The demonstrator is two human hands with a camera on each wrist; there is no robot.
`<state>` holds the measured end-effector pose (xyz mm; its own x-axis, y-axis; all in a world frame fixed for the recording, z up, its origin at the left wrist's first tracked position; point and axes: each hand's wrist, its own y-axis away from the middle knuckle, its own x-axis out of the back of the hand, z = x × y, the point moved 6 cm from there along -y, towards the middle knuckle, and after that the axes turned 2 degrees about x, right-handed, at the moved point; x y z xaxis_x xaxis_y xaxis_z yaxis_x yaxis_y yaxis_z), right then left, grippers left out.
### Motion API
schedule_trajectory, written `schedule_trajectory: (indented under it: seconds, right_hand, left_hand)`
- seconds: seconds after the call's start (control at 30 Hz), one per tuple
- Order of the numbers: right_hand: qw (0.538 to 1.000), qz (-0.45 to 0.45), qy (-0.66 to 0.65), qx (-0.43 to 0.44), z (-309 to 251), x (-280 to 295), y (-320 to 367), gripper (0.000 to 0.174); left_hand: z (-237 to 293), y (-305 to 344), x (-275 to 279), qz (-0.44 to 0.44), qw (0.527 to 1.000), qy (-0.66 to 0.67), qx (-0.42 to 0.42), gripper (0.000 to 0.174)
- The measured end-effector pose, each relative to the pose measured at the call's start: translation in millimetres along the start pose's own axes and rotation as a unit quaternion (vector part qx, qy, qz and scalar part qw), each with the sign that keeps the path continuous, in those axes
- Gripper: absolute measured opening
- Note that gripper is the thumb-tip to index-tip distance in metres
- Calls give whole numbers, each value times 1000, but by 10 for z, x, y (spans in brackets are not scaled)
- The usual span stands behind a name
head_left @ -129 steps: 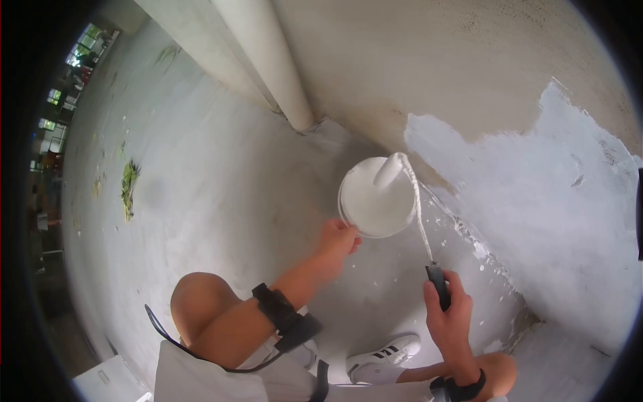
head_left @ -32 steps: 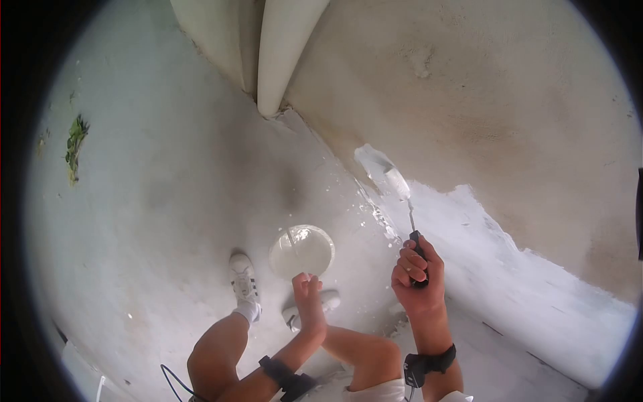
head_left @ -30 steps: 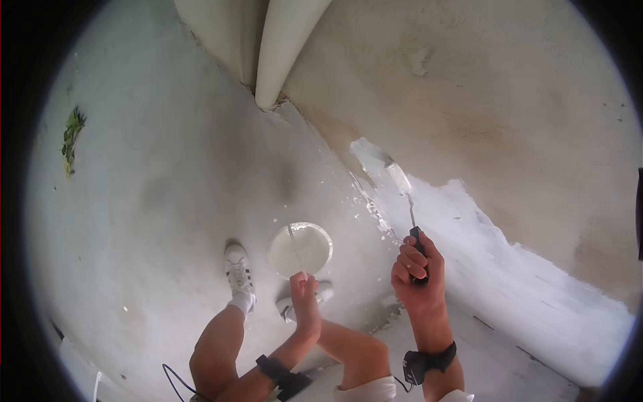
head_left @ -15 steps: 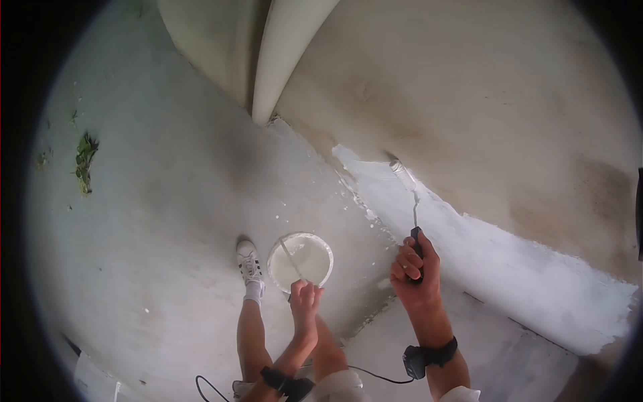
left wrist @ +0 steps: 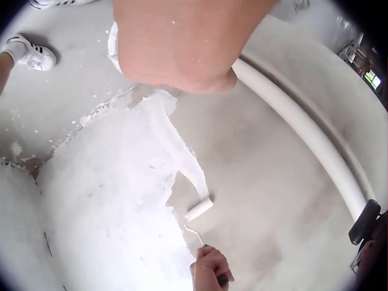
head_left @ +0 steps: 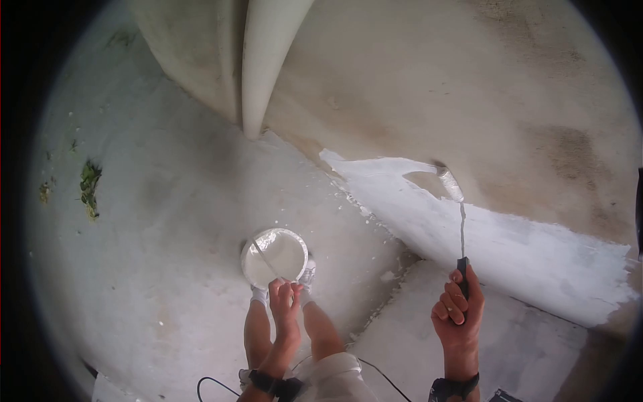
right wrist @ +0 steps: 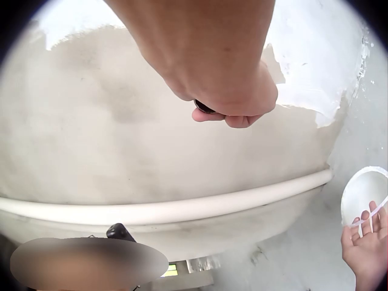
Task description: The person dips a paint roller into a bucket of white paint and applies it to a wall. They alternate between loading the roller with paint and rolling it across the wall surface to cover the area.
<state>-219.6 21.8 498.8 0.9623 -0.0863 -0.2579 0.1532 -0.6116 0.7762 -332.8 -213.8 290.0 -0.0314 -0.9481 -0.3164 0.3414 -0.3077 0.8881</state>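
Note:
In the head view my left hand (head_left: 286, 305) grips the thin handle (head_left: 263, 255) of a white bucket (head_left: 244, 262), which overlaps my shoes. Pale paint shows inside the bucket. The right wrist view also has this left hand (right wrist: 367, 250), fingers curled at the handle. My right hand (head_left: 461, 309) is wrapped around the black grip of a paint roller (head_left: 451, 185). The wet white sleeve is against the wall at the upper edge of the white paint (head_left: 509, 234). From the left wrist, the roller sleeve (left wrist: 200, 209) sits at the end of a fresh white strip.
A bare beige wall (head_left: 402, 87) rises above the painted band. A white pipe (head_left: 271, 60) runs up the corner. Paint drops dot the grey floor (head_left: 181, 221), where a clump of green leaves (head_left: 89, 187) lies at left. A black cable (head_left: 382, 375) trails near my legs.
Earlier the roller was in the bucket. Since then it has gone to the wall and rolled rightward, leaving a white strip around a small bare patch. The bucket moved with my left hand.

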Motion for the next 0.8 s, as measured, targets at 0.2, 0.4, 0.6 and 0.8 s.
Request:
schedule_trajectory:
  seconds: [0.2,0.4,0.6,0.8]
  right_hand:
    - [998,-37,5,-44,171,157,-320,34]
    - [993,-28,7,-117,773,366,-1296,32]
    - [981,-35,-14,-192,1354,521,-2338,31]
    - [972,-36,-6,-233,1914,460,-3352,31]
  left_hand:
    - [-207,-30,52,5,999,12,33,22]
    - [-447,-83,83,-2,998,22,54,22]
    - [-500,-177,-71,15,997,45,57,24]
    - [-619,-390,-109,58,995,68,40,27]
